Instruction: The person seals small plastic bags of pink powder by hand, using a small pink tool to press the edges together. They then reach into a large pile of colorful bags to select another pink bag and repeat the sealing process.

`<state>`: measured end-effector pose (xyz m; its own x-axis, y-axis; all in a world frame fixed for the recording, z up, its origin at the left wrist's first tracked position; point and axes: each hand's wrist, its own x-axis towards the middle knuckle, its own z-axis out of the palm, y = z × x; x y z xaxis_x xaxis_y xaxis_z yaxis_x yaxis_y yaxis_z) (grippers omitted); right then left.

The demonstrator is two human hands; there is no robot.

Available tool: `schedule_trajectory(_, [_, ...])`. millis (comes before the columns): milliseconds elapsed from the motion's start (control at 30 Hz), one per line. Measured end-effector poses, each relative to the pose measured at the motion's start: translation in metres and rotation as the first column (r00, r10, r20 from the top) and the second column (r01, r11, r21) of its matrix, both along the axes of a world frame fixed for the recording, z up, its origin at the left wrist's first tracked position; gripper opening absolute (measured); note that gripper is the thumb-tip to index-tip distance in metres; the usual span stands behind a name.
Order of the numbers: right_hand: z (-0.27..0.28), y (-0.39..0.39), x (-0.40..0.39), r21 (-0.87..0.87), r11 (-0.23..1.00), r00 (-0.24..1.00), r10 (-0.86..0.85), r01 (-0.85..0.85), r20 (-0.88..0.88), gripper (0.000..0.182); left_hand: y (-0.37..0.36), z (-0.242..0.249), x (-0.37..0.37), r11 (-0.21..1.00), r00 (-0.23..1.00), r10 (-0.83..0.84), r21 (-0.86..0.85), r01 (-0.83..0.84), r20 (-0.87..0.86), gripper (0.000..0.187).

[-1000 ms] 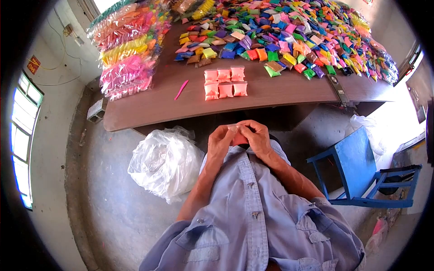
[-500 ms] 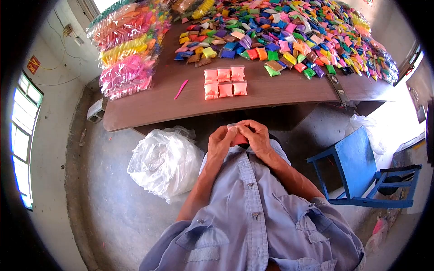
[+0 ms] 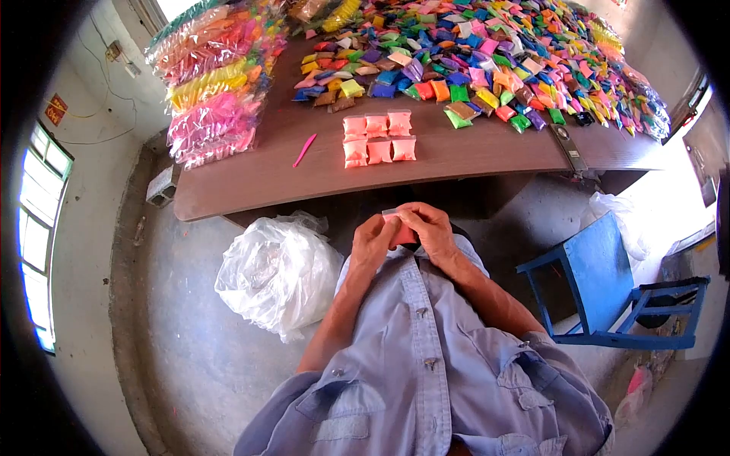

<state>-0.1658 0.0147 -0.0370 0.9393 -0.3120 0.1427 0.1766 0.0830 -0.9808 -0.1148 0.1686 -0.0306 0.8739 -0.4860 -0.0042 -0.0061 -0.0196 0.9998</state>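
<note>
Between my two hands, just below the table's front edge, is a small clear packet with pink contents [image 3: 401, 237]. My left hand [image 3: 372, 242] pinches its left side near the top. With the fingers bent over it, my right hand [image 3: 431, 232] grips the upper right edge. Part of the packet is hidden behind my fingers. On the table, nearest to my hands, several similar pink packets [image 3: 379, 150] lie in two rows. A thin bright pink plastic tool [image 3: 305, 150] lies to their left.
Many small coloured packets [image 3: 456, 61] are heaped across the brown table [image 3: 266, 178]. Bundled bags [image 3: 213, 99] are stacked at its left, and a metal bar [image 3: 568, 147] lies near the right edge. A white plastic bag [image 3: 277, 273] and a blue stool [image 3: 597, 273] stand on the floor.
The fingers of both hands have shifted slightly along the packet's top edge, and a little more of the packet shows between them. The things on the table have not moved.
</note>
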Motion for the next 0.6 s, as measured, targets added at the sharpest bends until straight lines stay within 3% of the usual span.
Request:
schedule_trajectory(67, [0.001,0.000,0.000,0.005,0.999,0.998,-0.050,0.050,-0.026,0.020,-0.004,0.015,-0.008,0.994,0.988,-0.015,-0.108,-0.002,-0.155,0.030])
schedule_trajectory(200, [-0.008,0.001,0.003,0.054,0.997,0.998,-0.059,0.059,-0.014,0.020,-0.003,0.007,-0.006,0.996,0.981,-0.011,-0.094,-0.007,-0.192,0.026])
schedule_trajectory(267, [-0.013,0.004,0.007,0.079,0.996,0.997,-0.043,0.048,-0.064,0.020,0.005,-0.004,0.001,1.000,0.998,-0.008,0.017,0.009,-0.056,0.027])
schedule_trajectory(400, [-0.010,0.009,0.009,0.074,0.997,0.997,-0.032,0.038,-0.072,0.021,0.011,-0.005,0.003,0.999,1.000,0.015,0.047,-0.015,-0.019,0.027])
schedule_trajectory(500, [-0.007,0.008,0.009,0.125,0.992,0.988,0.029,-0.010,-0.153,0.024,0.011,0.005,0.002,0.999,0.996,0.040,-0.016,-0.042,-0.083,0.023])
schedule_trajectory(600, [-0.006,0.008,0.014,0.061,0.998,0.997,0.015,-0.010,-0.081,0.022,0.013,0.005,0.010,1.000,1.000,0.013,-0.007,-0.013,-0.023,0.019])
